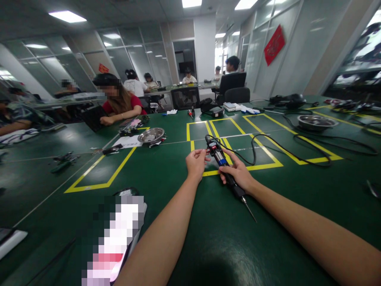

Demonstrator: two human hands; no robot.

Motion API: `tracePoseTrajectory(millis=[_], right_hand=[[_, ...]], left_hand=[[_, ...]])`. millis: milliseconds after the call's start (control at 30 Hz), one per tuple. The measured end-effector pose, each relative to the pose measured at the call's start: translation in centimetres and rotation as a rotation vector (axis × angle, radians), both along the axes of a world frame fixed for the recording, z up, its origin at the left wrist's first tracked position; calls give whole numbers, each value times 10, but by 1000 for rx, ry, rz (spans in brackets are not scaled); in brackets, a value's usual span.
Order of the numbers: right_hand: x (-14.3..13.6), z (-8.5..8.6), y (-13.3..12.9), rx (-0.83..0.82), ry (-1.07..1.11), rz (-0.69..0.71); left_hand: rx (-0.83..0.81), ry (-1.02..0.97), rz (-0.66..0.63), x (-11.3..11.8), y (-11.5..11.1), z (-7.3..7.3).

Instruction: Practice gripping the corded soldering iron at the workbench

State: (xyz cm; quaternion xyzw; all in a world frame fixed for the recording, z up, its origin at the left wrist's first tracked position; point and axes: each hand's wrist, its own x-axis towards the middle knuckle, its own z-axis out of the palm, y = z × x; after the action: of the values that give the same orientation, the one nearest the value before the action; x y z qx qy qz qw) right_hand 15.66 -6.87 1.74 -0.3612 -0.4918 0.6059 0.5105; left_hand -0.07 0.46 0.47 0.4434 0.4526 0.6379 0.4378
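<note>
A black electric screwdriver with a blue ring and a long thin bit lies slanted above the green table, its bit pointing down toward me. My right hand is wrapped round its body. At the tool's upper end, where a black cable joins, my left hand has its fingers bent together close to the red and black part. Whether those fingers pinch anything is too small to tell. Yellow tape outlines run on the table beneath and beyond the tool.
A metal bowl stands left of centre, another bowl at the right. The black cable curls across the right side. A pixelated device lies near my left forearm. A person in red sits across at the left.
</note>
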Motion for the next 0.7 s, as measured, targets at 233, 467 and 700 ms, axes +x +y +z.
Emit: tracePoseTrajectory(millis=[233, 467, 700], right_hand=[[0, 0, -1, -7, 3, -4], [0, 0, 0, -5, 14, -6], [1, 0, 0, -4, 9, -5]], left_hand=[[8, 12, 19, 0, 0, 0], [-2, 26, -10, -1, 1, -1], [-5, 2, -57, -1, 0, -1]])
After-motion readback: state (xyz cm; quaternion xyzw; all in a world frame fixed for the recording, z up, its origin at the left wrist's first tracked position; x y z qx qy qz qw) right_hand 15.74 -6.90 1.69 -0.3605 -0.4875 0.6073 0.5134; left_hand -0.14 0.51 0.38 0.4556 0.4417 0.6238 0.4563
